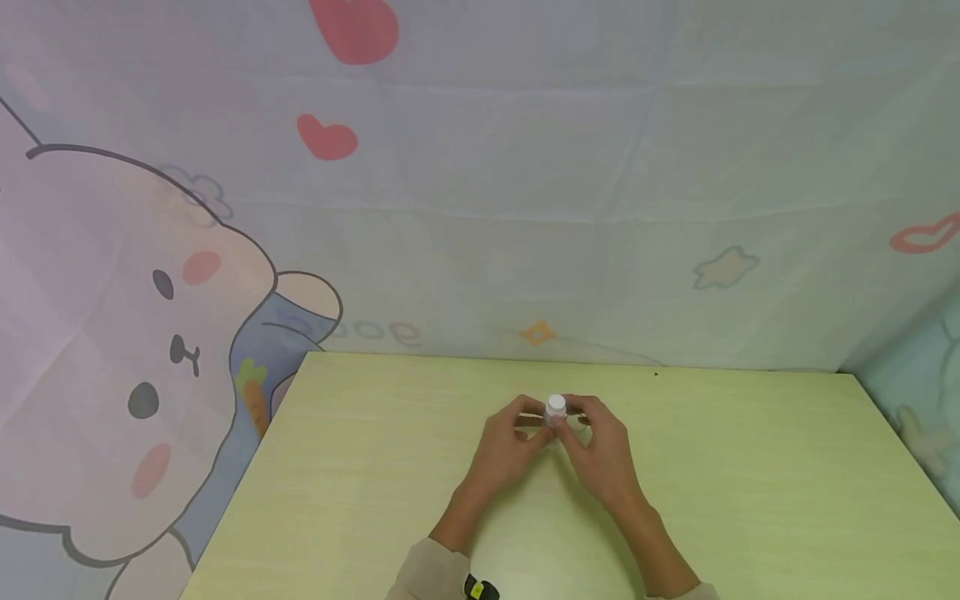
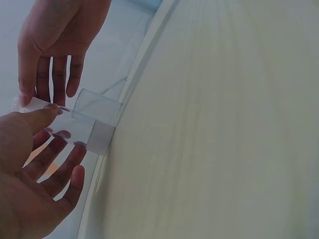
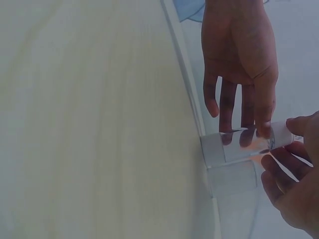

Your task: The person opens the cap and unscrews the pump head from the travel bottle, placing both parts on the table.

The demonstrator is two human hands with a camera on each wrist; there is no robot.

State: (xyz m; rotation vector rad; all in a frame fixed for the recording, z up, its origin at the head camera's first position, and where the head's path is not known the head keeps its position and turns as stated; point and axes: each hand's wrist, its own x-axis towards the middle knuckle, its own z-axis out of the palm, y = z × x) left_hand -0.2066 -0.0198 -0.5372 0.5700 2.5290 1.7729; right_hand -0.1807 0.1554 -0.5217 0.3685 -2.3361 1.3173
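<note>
- Gripping bottle [image 3: 213, 149] with left hand [image 1: 504, 447], pinching cap [image 1: 556, 403] with right hand [image 1: 604, 450].
- Holding it upright beside cup [image 3: 232, 180].
- Not yet uncapped; apparently barely begun, with opening left.

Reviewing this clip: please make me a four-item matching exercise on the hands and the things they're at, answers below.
1. Cap
2. Clear container
3. Left hand
4. Right hand

A. Holds the clear body of the bottle
B. Transparent, beside the bottle
C. Thumb and fingers at the cap
D. White, on top of the bottle

Pairs: 1-D, 2-B, 3-A, 4-C
</note>
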